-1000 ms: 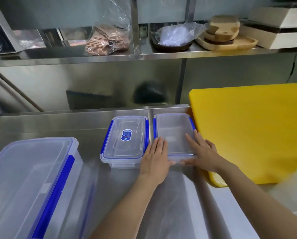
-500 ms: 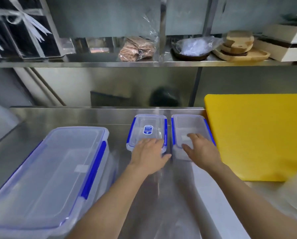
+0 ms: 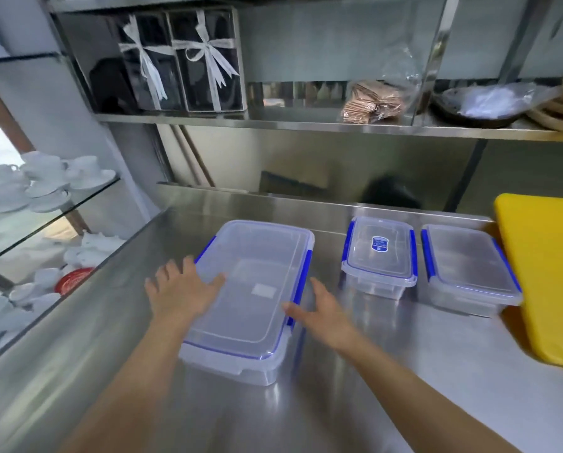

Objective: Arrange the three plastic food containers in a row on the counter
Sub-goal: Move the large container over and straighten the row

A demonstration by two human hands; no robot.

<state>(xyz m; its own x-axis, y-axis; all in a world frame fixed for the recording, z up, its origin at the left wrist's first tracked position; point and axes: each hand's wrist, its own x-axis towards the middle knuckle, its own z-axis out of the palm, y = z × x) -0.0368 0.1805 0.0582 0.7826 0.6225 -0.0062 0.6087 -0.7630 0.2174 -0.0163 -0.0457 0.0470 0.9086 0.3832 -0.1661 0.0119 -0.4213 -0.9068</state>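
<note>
From the head camera, the large clear rectangular plastic container with blue latches sits lid-on upon the stainless steel surface, between both hands. The left hand lies spread, fingers apart, over the container's left lid edge; the right hand is open beside its right long side, thumb at the lid rim, clamping nothing. Beyond the right hand stand the small clear lidded container with a blue label and, just beside it, the flat clear lidded container, which is next to the yellow cutting board.
</note>
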